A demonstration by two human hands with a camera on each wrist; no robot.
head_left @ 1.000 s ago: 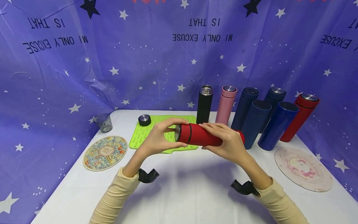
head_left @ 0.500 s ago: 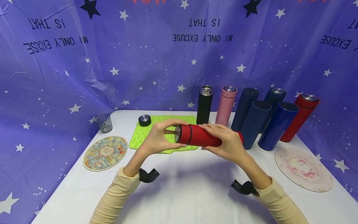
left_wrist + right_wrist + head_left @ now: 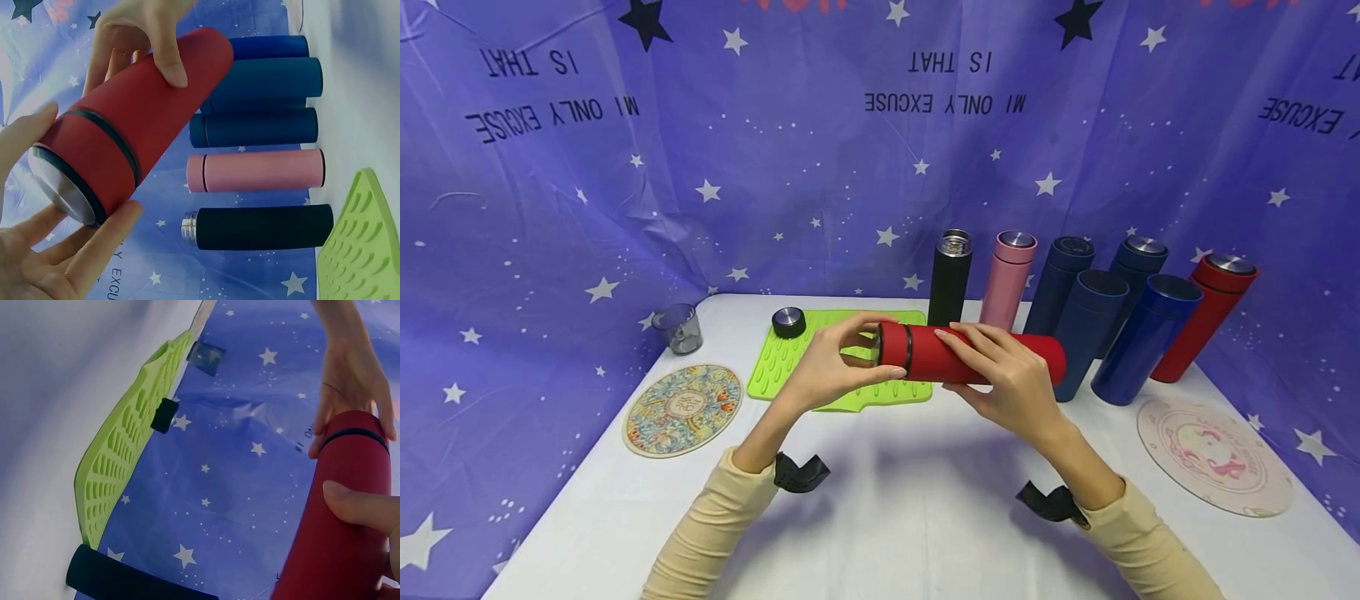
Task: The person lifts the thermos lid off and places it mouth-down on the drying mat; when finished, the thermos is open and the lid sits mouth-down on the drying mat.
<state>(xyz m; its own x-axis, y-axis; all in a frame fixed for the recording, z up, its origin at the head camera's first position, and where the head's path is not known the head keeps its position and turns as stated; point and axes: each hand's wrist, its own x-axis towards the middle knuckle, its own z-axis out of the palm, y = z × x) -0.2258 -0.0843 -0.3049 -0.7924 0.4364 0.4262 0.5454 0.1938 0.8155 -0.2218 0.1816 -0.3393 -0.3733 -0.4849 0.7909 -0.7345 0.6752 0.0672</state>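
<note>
A red thermos flask (image 3: 943,354) lies sideways in the air over the table, its steel-topped lid toward the left. Thumb and fingers of my left hand (image 3: 831,360) grip the lid end; in the left wrist view they straddle the metal disc (image 3: 65,187). My right hand (image 3: 1009,377) holds the body from the right, with its thumb (image 3: 350,503) along the side in the right wrist view. A dark ring (image 3: 909,352) marks the seam between lid and body. Behind stands an uncapped black thermos (image 3: 949,283), its threaded steel neck showing.
A black cap (image 3: 788,322) sits on the green drying mat (image 3: 767,375). Pink (image 3: 1006,283), navy (image 3: 1086,325), blue (image 3: 1142,342) and red thermoses (image 3: 1202,321) stand at the right. A grey cup (image 3: 681,331), floral placemat (image 3: 655,417) and pink placemat (image 3: 1217,467) flank them.
The red thermos has levelled out, its base end rising a little and showing more at the right. My right hand's fingers have shifted on the body; my left hand stays at the lid.
</note>
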